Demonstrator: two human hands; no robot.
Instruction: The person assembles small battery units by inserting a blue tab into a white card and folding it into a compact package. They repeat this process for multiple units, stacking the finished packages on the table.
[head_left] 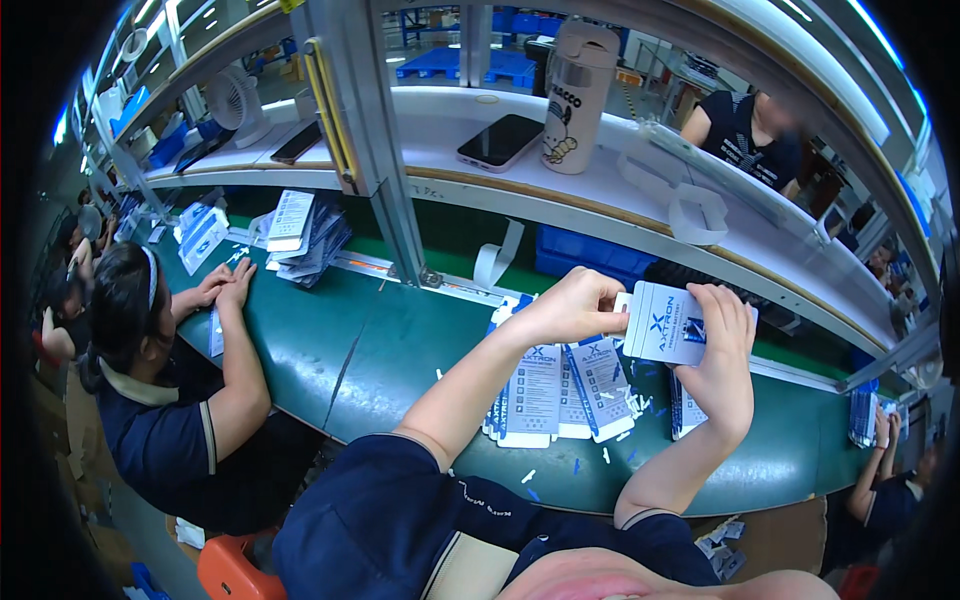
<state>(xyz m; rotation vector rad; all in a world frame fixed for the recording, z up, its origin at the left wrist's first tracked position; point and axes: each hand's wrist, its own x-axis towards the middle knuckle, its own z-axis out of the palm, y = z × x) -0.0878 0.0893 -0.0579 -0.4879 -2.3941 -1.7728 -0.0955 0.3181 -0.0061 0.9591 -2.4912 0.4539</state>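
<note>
Above the green table, my right hand (728, 345) grips a flat, white-and-blue printed cardboard box (662, 322), fingers over its right end and thumb beneath. At the box's left end, my left hand (585, 300) pinches the white tab (622, 306) between thumb and fingers. Below my hands, overlapping flat boxes (540, 395) of the same kind lie spread on the table. Small white and blue paper scraps (632, 408) are scattered beside them. Partly hidden behind my right forearm is another stack of boxes (683, 412).
A white shelf (430, 120) above the table bears a phone (502, 140) and a tumbler (580, 95). Beneath it sits a blue bin (590, 252). A metal post (365, 120) rises left of me. A co-worker (165, 370) sits at left near stacked boxes (300, 240).
</note>
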